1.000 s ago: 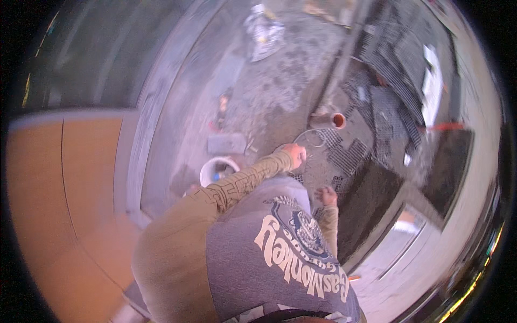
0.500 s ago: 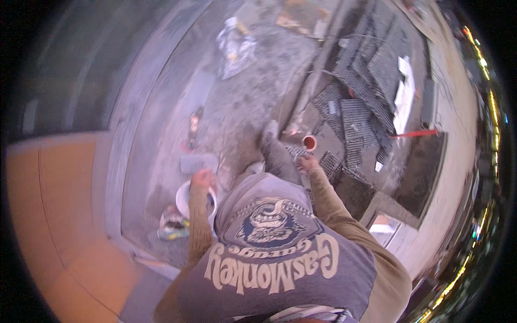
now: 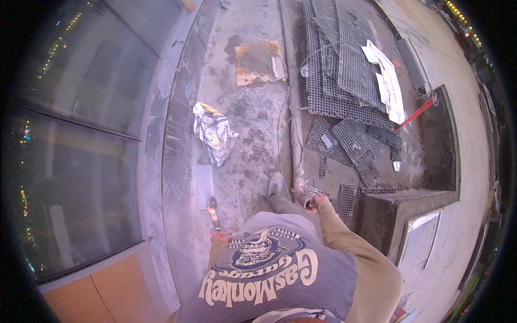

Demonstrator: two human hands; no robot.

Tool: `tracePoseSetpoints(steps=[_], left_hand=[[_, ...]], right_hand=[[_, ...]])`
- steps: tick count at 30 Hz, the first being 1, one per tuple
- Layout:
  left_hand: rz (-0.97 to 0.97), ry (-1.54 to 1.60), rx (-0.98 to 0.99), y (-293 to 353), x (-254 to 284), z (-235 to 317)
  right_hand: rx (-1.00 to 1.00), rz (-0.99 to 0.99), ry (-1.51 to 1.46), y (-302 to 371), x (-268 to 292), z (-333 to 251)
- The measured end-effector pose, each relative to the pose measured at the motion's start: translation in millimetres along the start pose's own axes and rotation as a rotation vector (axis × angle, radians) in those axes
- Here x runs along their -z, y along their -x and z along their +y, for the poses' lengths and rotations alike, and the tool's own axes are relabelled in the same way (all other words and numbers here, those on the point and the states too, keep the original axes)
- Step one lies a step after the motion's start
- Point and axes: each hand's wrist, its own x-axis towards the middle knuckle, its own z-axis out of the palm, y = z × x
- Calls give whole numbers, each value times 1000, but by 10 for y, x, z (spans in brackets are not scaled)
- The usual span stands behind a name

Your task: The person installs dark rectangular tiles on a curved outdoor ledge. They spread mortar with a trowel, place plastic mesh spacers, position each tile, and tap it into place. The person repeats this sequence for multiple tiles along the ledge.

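My right hand (image 3: 321,200) is closed beside the round open end of a short tube (image 3: 308,204), near the end of a long grey pipe (image 3: 296,129). Whether its fingers touch the tube or grip something else is unclear. On the left, my left hand (image 3: 220,237) has its fingers curled at the edge of my shirt, and what they hold is hidden. Just beyond it lies a dark, slim power tool (image 3: 214,211). A grey flat board (image 3: 204,180) rests past the tool. One of my shoes (image 3: 276,183) shows between the hands.
A crumpled white bag (image 3: 212,134) lies ahead on the left, and a stained board (image 3: 250,63) farther off. Black mesh mats (image 3: 353,59) are heaped at right, with a white sheet (image 3: 389,89) and red strap (image 3: 416,115). A raised ledge (image 3: 406,207) borders the right; glass panels (image 3: 81,177) line the left.
The view has swung, showing more ground ahead. The white bucket under my left hand is out of sight. My right hand has shifted from the near side of the tube's mouth to its right.
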Motion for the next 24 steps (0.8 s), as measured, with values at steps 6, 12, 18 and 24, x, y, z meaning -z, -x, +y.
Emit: tracePoseSetpoints(steps=[6, 12, 18, 24], left_hand=[[-179, 835, 152, -1122, 286, 724], [-35, 590, 171, -2196, 1134, 1678], [-101, 504, 145, -4098, 1966, 3069], [-184, 346, 185, -6422, 3096, 4477]], right_hand=[[469, 114, 531, -1101, 420, -994], [194, -32, 104, -916, -998, -3223], [64, -124, -28, -1587, -1351, -4867], [12, 177, 149, -3277, -1396, -6353]])
